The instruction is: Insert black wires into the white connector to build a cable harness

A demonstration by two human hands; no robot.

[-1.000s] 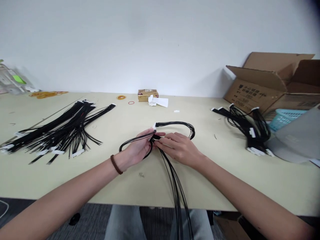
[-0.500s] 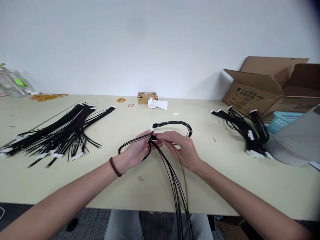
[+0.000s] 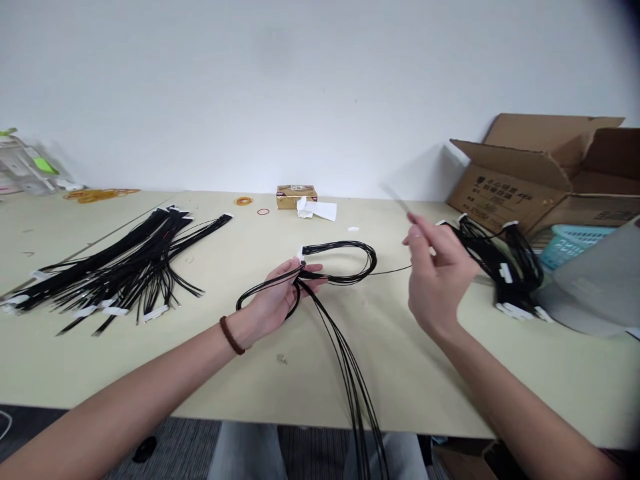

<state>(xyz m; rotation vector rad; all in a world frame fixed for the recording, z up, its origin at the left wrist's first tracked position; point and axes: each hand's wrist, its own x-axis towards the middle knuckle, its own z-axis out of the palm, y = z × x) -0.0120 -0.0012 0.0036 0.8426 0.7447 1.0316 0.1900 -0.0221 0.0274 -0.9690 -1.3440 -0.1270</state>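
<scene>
My left hand is closed around a black wire harness near its white connector. One bundle of the harness loops out to the right; its loose wires hang down over the table's front edge. To the right and raised, my right hand pinches a single thin black wire. That wire runs from the looped bundle to my fingers, and its blurred free end sticks up past the fingertips.
Several black wire harnesses lie at the left, and more harnesses at the right. A cardboard box, a turquoise basket and a grey curved sheet stand at the right. A small gold box sits at the back.
My right hand has moved away from the left hand, to the right and up, drawing one wire out with it. The left hand stays in place with the harness.
</scene>
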